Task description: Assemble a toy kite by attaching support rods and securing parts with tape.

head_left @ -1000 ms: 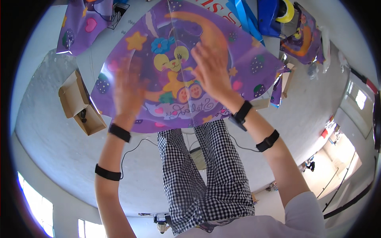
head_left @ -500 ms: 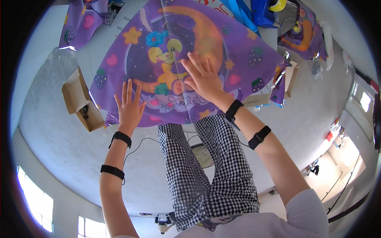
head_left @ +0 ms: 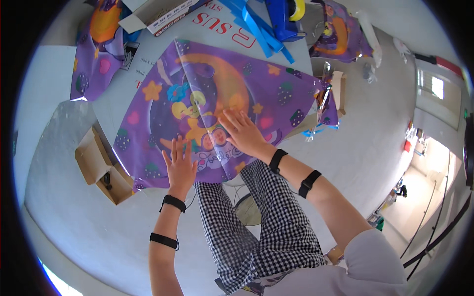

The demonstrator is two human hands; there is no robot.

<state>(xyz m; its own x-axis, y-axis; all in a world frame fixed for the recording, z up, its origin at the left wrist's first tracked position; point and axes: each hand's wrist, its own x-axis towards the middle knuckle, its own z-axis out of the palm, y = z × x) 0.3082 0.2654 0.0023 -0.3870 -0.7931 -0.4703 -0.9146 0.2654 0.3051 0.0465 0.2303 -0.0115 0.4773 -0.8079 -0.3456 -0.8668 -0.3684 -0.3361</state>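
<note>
A large purple kite (head_left: 217, 93) printed with a cartoon figure, an orange moon, stars and strawberries lies flat on a table. My left hand (head_left: 180, 165) rests palm down, fingers spread, on its near edge. My right hand (head_left: 242, 130) presses flat on the kite's middle, over the cartoon figure. Neither hand grips anything. Both forearms wear two black bands each. My checked trousers (head_left: 256, 222) show below the table edge.
An open cardboard box (head_left: 101, 165) sits on the floor at the left. More purple kites lie at the back left (head_left: 96, 54) and back right (head_left: 340, 34). Blue strips (head_left: 256, 24) and a white carton (head_left: 158, 15) lie at the table's far side.
Both hands have slid down toward me along the kite, which now looks flatter and more spread out. The view has tilted, showing more of the table's far side.
</note>
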